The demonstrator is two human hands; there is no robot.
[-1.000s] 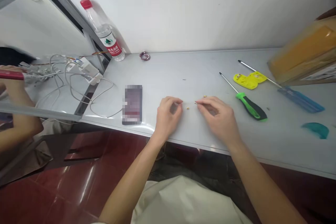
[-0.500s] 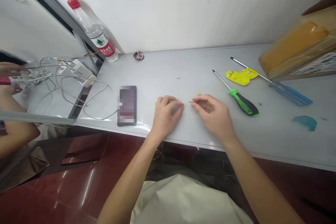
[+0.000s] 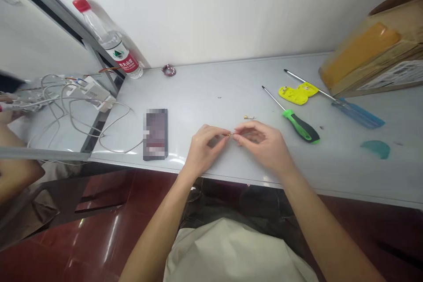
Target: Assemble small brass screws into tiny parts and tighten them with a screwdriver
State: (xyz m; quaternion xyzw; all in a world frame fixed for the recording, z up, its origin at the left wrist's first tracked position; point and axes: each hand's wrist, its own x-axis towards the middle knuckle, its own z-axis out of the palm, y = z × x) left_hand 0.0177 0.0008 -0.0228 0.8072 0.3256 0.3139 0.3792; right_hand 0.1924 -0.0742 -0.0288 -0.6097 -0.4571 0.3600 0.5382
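Note:
My left hand [image 3: 205,147] is closed in a pinch, with a tiny brass-coloured piece [image 3: 229,135] at its fingertips. Facing it, my right hand [image 3: 264,142] pinches a small thin metal piece [image 3: 233,134], mostly hidden by the fingers. The two sets of fingertips almost meet just above the table. Just beyond my right hand lies a small brass part with a thin pin [image 3: 245,117]. Farther back on the tabletop is a tiny dark bit [image 3: 219,97]. To the right are a green-and-black screwdriver [image 3: 301,127] and an open yellow plastic shell [image 3: 294,95].
A phone [image 3: 156,134] lies left on the table [image 3: 198,83], near cables and a white adapter [image 3: 90,91]. A water bottle [image 3: 115,48] leans by the frame; a beaded bracelet [image 3: 168,70] lies nearby. Rightward are a blue screwdriver [image 3: 360,113], teal piece [image 3: 376,149] and carton [image 3: 390,59]. Another person's arm [image 3: 15,150] shows left.
My hands have come together, bringing the piece in my right fingers to my left fingertips. The brass part behind my right hand is now more exposed. The whole view has shifted slightly.

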